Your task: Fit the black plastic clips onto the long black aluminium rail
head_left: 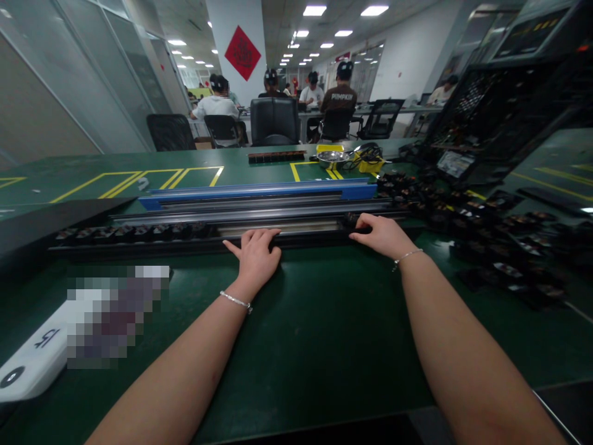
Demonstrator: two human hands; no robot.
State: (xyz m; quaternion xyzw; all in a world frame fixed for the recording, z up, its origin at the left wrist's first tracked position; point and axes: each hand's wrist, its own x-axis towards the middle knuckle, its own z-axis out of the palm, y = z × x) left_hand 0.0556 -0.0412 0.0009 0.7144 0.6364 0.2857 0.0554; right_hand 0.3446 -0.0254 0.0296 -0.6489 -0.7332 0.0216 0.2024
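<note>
A long black rail [194, 248] lies across the green table, with a row of small black parts [142, 232] standing in its left portion. My left hand [257, 256] rests on the rail's near edge right of that row, fingers spread and holding nothing. Farther right, the thumb and index finger of my right hand [382, 236] close on a small black part [350, 220] at the rail. Behind the rail are a grey metal bar [250, 214] and a blue bar [259, 190], both lying lengthwise.
Black parts [519, 238] are heaped at the right, before a dark open-framed machine [491, 117]. A metal bowl [332, 158] and a yellow box [369, 164] stand at the back. A white object [32, 364] lies front left. People [340, 99] sit beyond the table.
</note>
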